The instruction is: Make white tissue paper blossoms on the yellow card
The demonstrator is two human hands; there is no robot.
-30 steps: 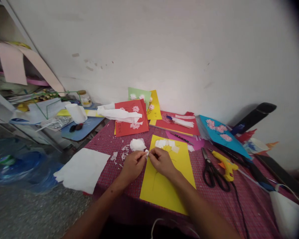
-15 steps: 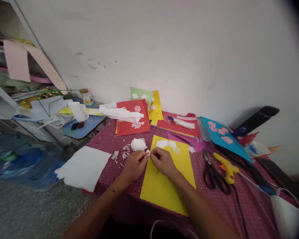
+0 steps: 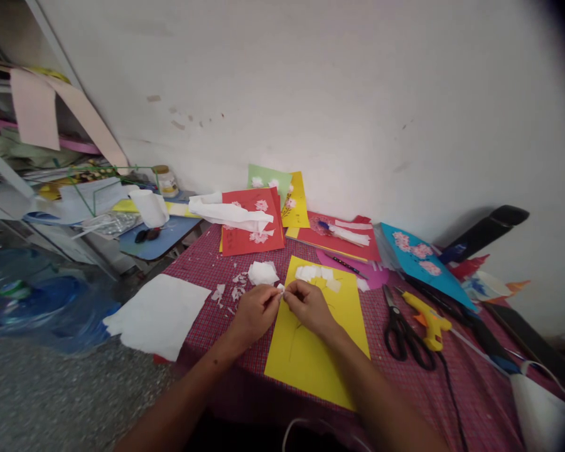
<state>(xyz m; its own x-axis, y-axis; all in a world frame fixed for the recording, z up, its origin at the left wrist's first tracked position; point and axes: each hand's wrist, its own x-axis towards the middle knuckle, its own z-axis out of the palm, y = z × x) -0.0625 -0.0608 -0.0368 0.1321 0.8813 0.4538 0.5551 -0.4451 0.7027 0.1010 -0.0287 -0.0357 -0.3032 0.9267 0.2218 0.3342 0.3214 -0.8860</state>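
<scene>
Between the fingertips of both hands is a small piece of white tissue paper [image 3: 280,287]. My left hand [image 3: 257,312] pinches it from the left, and my right hand [image 3: 311,307] pinches it from the right, the two almost touching. Under my right hand and forearm lies a yellow sheet of card [image 3: 317,364] with thin drawn lines. White tissue squares [image 3: 313,273] rest near its top edge. Just beyond my left hand sits a small stack of white tissue [image 3: 262,273], with torn scraps [image 3: 219,294] scattered to its left.
Black scissors [image 3: 402,333] and a yellow glue gun [image 3: 428,320] lie on the right of the checked tablecloth [image 3: 216,251]. Red cards with pink paper flowers [image 3: 261,206] and a blue card [image 3: 426,260] stand behind. A large white sheet [image 3: 162,317] overhangs the left edge.
Both hands stay pinched on the small tissue piece, with barely any finger movement. The camera view has shifted slightly.
</scene>
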